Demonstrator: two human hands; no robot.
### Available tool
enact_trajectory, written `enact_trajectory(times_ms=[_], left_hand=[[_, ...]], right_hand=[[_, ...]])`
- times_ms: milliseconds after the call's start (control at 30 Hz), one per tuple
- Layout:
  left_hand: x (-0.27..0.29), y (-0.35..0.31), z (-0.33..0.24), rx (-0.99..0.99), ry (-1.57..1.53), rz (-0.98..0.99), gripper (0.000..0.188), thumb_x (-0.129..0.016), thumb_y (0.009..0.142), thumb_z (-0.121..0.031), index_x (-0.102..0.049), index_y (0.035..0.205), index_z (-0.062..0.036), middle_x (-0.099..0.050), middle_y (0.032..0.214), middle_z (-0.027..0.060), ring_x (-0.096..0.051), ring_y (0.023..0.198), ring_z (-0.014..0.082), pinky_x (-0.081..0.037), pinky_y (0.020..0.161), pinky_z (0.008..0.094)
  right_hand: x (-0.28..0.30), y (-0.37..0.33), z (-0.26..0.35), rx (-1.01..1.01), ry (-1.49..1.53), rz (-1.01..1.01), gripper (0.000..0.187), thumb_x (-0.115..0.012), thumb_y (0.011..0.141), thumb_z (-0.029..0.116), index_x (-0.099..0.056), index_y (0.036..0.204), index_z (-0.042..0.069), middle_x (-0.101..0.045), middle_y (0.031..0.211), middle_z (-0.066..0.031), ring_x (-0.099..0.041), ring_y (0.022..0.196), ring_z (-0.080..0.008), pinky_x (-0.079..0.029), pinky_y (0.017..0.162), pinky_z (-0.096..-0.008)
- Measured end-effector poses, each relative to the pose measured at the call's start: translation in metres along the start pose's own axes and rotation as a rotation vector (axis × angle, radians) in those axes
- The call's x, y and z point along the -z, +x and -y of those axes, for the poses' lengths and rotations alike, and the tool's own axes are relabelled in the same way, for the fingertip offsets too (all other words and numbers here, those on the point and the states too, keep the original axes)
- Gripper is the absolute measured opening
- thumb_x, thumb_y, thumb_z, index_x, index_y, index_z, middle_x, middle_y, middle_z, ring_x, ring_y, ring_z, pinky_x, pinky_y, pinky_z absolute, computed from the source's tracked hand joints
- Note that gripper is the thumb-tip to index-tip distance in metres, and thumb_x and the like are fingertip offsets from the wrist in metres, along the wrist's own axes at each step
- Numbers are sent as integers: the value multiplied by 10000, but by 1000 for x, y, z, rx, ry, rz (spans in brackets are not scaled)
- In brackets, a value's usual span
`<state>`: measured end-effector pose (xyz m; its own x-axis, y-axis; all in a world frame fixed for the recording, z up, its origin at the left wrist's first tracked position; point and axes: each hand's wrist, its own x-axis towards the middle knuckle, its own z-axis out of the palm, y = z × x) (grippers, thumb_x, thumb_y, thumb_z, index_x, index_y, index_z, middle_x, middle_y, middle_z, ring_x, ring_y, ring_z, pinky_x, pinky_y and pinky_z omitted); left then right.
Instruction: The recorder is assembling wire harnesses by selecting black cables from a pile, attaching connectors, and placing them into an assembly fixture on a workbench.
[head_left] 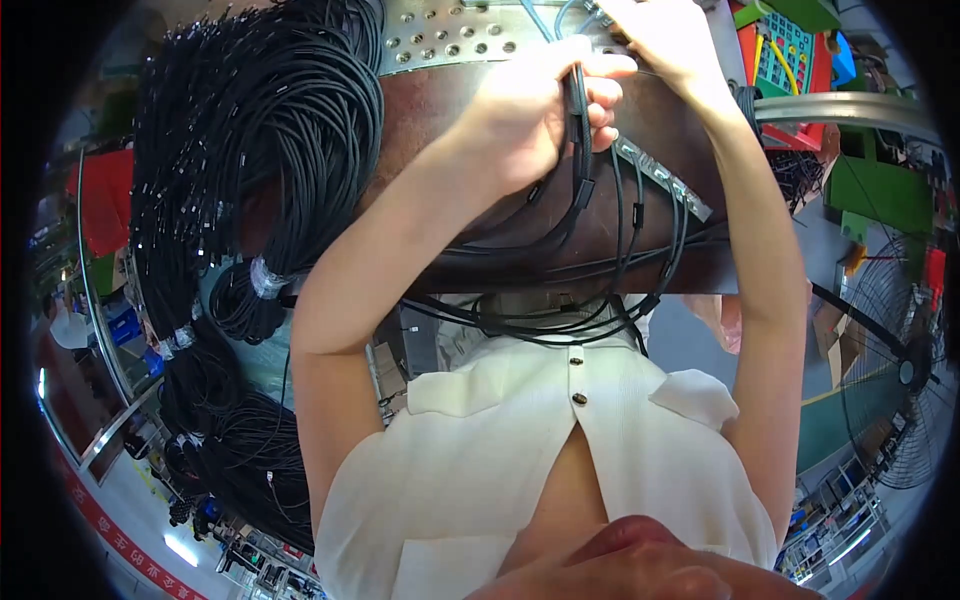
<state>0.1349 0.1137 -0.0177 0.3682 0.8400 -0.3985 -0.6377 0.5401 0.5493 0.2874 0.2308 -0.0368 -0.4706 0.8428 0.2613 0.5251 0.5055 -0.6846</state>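
My left hand (pixel 530 115) is closed around a bundle of black cables (pixel 580 130), which hang down over the brown tabletop toward my lap. Small black sleeves sit along some of the cables. Above and to the right, my right hand (pixel 665 45) pinches a cable end (pixel 597 12) at the top edge of the view; its fingertips are partly cut off and overexposed. A perforated metal plate (pixel 440 45) lies beyond my hands. Just under the left hand's fingers, a narrow metal strip (pixel 665 178) rests on the tabletop, with cables passing by it.
A large heap of coiled black cables (pixel 330 150) hangs over the table's left side, tied with clear wrap (pixel 267 278). On the right stand a red tray (pixel 812 60) with a green panel, a metal rail (pixel 840 110) and a black fan (pixel 890 370). Cable loops droop past the table's near edge.
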Motion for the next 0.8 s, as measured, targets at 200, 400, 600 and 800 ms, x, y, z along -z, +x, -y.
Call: enact_trajectory(times_ms=[200, 400, 600, 800], left_hand=[[35, -79, -25, -5, -139, 226, 204, -417, 994, -189, -482, 829, -88, -348, 539, -59, -286, 455, 59, -265, 418, 230], [111, -152, -132, -568, 569, -943, 555, -267, 1040, -410, -576, 1087, 48, -644, 873, 158, -607, 744, 190, -482, 741, 305], [93, -137, -65, -62, 966, -291, 621, -307, 1017, -463, -645, 1062, 56, -706, 805, 120, -673, 651, 160, -528, 643, 209], [27, -49, 54, 206, 848, -67, 433, -451, 1007, -350, -598, 1173, 22, -686, 983, 115, -655, 853, 139, -514, 761, 258]], right_hand=[[10, -23, -12, 244, 130, -120, 177, -563, 908, 156, -654, 910, 4, -650, 842, -108, -613, 737, -206, -489, 661, -332], [21, -53, 17, 5, -496, 177, 226, -581, 856, 239, -692, 982, 88, -665, 863, -135, -631, 797, -293, -500, 737, -409], [7, -144, 3, -13, -149, 51, 249, -673, 821, 225, -656, 1011, 64, -625, 978, -68, -595, 906, -269, -482, 772, -370], [-2, -147, 29, 81, -294, -87, 231, -692, 781, 136, -670, 1002, 73, -608, 852, -50, -597, 814, -247, -491, 710, -348]])
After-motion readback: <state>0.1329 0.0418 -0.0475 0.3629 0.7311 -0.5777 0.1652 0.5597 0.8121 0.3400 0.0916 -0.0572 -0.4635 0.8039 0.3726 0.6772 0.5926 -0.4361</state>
